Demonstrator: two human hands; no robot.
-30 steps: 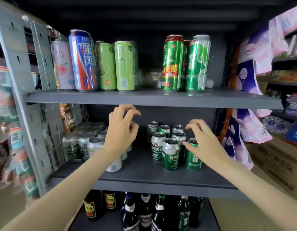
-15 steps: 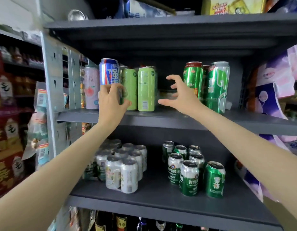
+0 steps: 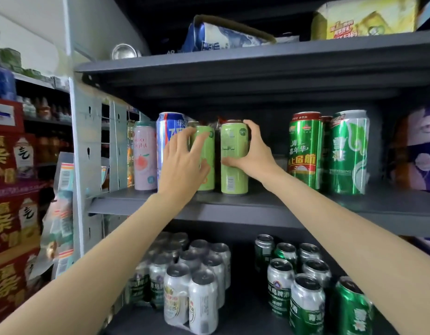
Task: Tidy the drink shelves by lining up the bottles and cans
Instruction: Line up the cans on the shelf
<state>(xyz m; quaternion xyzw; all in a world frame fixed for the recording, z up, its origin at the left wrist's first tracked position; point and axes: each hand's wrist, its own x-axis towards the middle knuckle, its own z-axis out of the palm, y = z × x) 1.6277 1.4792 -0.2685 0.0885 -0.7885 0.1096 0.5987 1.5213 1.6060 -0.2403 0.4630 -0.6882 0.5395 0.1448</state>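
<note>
A dark grey shop shelf [image 3: 257, 209] carries a row of tall cans at chest height, with shorter beer cans on the shelf below and packets on the one above. Two pale green cans stand side by side mid-row. The right hand [image 3: 255, 155] wraps the right green can [image 3: 234, 158], thumb across its front and fingers curled over the top and far side: a firm grip. The left hand [image 3: 182, 163] has its fingers spread and barely bent over the left green can [image 3: 205, 160], resting against it rather than clasping it. The risk, as I judge it, lies in the crowding. The blue can [image 3: 169, 131] and pink can [image 3: 144, 155] stand just beside the left hand, so a sideways nudge could tip them into each other or off the front edge. More green cans seem to stand behind, half hidden; pushing the front ones back carelessly could topple those. The tall dark green cans [image 3: 330, 153] stand well apart.
</note>
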